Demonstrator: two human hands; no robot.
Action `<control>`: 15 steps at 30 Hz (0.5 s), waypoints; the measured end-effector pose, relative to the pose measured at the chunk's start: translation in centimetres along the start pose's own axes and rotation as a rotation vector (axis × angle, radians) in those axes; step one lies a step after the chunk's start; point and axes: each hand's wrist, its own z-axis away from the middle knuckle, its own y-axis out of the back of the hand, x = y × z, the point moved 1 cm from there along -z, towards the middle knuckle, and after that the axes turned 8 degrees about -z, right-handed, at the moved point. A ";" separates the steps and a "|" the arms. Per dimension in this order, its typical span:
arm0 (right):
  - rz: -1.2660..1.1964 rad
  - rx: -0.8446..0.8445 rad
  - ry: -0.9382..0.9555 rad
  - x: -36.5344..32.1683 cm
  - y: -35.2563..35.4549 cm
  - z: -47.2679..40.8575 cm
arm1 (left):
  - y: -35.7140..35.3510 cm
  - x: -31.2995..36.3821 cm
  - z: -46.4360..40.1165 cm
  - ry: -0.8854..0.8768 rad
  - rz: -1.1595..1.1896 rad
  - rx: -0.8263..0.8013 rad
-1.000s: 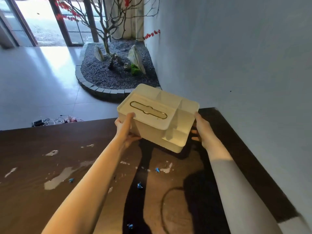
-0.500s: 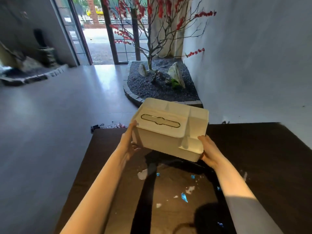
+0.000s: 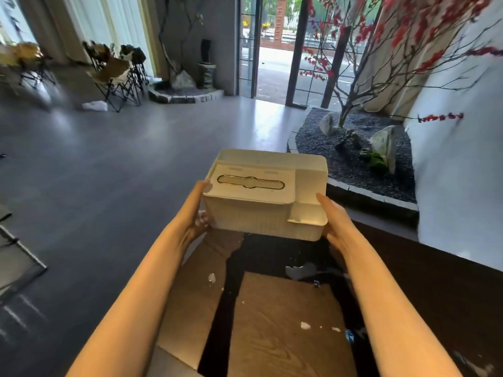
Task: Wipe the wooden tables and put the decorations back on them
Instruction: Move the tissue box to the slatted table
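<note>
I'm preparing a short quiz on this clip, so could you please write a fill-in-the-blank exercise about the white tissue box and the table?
1. The white tissue box is held by ____ hands, the left hand and the right hand.
2. The box is held ____ the wooden table, not resting on it.
3. The slot in the box's lid is rimmed in ____.
4. White scraps lie scattered on the ____.

Missing words: both; above; gold; table
</note>
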 end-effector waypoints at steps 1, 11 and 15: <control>0.030 -0.019 -0.010 0.4 -1.3 -0.2 | 1.4 0.2 0.2 -0.012 0.002 0.030; 0.241 -0.226 -0.023 4.7 -17.1 -1.9 | 16.4 2.2 1.1 -0.085 0.022 0.250; 0.319 -0.279 -0.015 6.3 -24.8 -2.7 | 23.5 3.3 -0.6 -0.093 0.016 0.292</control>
